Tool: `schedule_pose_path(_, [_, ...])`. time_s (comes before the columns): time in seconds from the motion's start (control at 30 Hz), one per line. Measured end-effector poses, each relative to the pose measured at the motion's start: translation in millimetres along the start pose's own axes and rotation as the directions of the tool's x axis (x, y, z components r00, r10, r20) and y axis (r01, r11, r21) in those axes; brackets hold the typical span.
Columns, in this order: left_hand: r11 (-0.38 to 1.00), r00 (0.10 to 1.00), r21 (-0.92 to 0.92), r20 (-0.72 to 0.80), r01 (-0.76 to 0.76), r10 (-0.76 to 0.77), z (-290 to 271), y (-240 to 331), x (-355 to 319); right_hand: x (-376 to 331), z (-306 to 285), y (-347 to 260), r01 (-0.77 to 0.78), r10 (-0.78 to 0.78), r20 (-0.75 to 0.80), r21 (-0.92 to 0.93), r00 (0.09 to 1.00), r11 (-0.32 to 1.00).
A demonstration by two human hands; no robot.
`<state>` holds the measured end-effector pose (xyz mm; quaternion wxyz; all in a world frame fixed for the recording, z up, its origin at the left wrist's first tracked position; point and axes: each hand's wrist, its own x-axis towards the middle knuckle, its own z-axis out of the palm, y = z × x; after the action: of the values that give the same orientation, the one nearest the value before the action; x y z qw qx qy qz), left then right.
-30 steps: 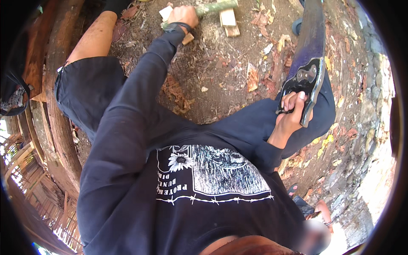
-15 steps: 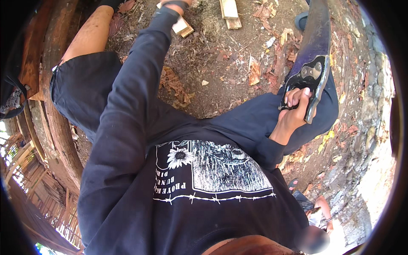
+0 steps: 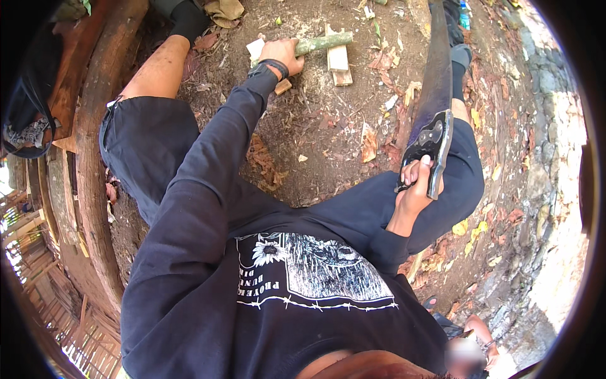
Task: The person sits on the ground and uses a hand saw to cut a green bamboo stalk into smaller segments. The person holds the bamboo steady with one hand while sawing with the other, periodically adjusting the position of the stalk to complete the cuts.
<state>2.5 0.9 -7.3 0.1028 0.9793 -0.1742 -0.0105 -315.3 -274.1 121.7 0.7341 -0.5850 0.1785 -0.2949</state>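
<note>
My left hand (image 3: 282, 54) reaches far forward, its fingers wrapped round a short green-barked branch (image 3: 327, 42) near its left end. The branch lies across light wooden pieces: its right part rests over a small crossed wooden block (image 3: 338, 61), and another wooden piece (image 3: 282, 86) shows beneath my hand. On the right, my right hand (image 3: 420, 182) grips the black handle of a handsaw (image 3: 431, 82). Its long dark blade points forward, away from me, over my right leg and apart from the branch. The blade's far tip runs up to the top edge.
Dry leaves (image 3: 368, 144) and wood chips litter the dirt ground between my legs. Along the left lies a long log (image 3: 95, 189), with a dark bag (image 3: 31, 120) beyond it. A rough stone edge (image 3: 548, 126) runs down the right. Another person (image 3: 473, 347) is at the lower right.
The view has shifted forward, bringing my left hand and the branch into sight. My right hand, still holding the handsaw, sits a little further left and lower in the picture.
</note>
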Motion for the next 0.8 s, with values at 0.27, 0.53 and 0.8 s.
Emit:
schedule_pose_path(0.27, [0.994,0.981,0.047,0.167,0.096,-0.103,0,-14,16,-16,15,9,-0.101,0.108,0.251,-0.04,0.962,0.994])
schedule_pose_path(0.53, [0.986,0.987,-0.127,-0.126,-0.111,0.095,8,-33,24,-32,55,37,-0.154,0.237,0.364,-0.241,0.901,0.958])
schedule_pose_path(0.8, [0.997,0.997,-0.032,-0.015,0.073,-0.074,1,-21,20,-34,59,58,-0.13,0.224,0.39,-0.251,0.893,0.959])
